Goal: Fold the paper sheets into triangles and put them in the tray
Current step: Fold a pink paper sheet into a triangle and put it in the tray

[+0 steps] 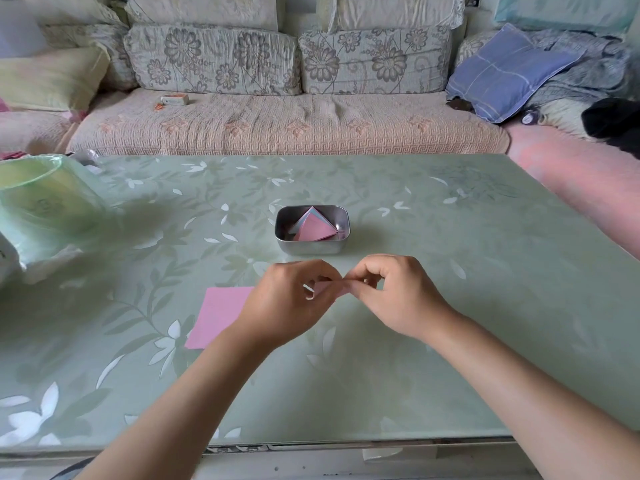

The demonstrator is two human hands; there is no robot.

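A small metal tray [287, 244] sits at the table's middle with folded pink and pale blue paper triangles [313, 226] inside. Just in front of it, my left hand [291, 303] and my right hand [391, 296] meet fingertip to fingertip, both pinching a pink paper sheet [323, 287] that is almost wholly hidden between the fingers. Flat on the table to the left lies another pink sheet [218, 317]; my left wrist covers its right part.
The table [450, 271] has a green floral cover under glass. A green plastic bag over a container [45, 209] stands at the far left. A sofa [284, 123] with cushions runs behind the table's far edge.
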